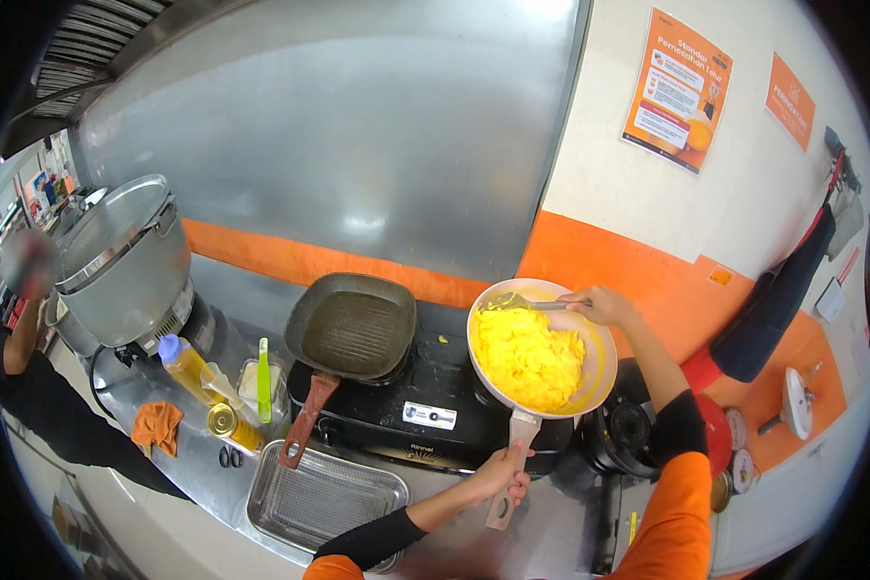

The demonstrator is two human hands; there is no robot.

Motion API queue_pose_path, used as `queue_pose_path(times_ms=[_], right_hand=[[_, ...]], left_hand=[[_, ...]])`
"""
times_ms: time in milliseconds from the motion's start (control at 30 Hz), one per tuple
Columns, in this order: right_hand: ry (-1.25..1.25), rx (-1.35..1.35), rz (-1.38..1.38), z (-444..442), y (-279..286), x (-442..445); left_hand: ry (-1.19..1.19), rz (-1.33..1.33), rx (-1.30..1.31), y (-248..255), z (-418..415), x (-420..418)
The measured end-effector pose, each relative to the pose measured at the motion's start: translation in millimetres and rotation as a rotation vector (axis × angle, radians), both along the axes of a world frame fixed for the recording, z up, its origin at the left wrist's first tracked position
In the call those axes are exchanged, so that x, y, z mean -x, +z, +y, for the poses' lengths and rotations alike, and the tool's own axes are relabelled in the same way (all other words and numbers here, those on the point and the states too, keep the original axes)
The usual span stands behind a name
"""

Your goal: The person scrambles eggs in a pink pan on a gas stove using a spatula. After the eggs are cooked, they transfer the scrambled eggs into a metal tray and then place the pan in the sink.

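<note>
My left hand (502, 475) grips the beige handle of a light-coloured frying pan (600, 362), which is over the right side of a black two-burner gas stove (377, 413). Yellow scrambled eggs (525, 355) lie heaped in the pan, mostly left of its middle. My right hand (600, 306) holds a spatula (544, 305) by its handle at the pan's far side; its egg-smeared head lies over the upper left of the pan. A square dark grill pan (351, 326) with a reddish-brown handle sits on the left burner, with no food in it.
A wire-mesh tray (326, 489) lies before the stove. To the left are a large metal rice cooker (127, 283), a squeeze bottle (188, 368), a can (235, 428), a green-handled utensil (264, 380) and an orange cloth (156, 428). Black cookware (623, 428) stands at right. Another person (58, 413) is at far left.
</note>
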State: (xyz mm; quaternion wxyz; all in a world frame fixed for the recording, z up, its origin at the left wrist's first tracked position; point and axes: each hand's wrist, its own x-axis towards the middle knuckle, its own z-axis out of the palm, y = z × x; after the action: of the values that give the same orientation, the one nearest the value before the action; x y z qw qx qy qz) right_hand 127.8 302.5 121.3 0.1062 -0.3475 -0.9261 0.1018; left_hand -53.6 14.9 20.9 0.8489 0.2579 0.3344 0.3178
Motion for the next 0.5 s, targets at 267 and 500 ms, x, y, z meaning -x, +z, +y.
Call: queue_pose_path(times_ms=[267,500], right_hand=[[-0.065,-0.054,-0.236,-65.4,65.7,14.5],[-0.320,-0.397,-0.569,-61.2,67.8,20.7]], left_hand=[[0.089,-0.056,-0.026,2.1,-6.0,-1.0],[0.164,-0.072,0.001,4.3,-7.6,-4.9]])
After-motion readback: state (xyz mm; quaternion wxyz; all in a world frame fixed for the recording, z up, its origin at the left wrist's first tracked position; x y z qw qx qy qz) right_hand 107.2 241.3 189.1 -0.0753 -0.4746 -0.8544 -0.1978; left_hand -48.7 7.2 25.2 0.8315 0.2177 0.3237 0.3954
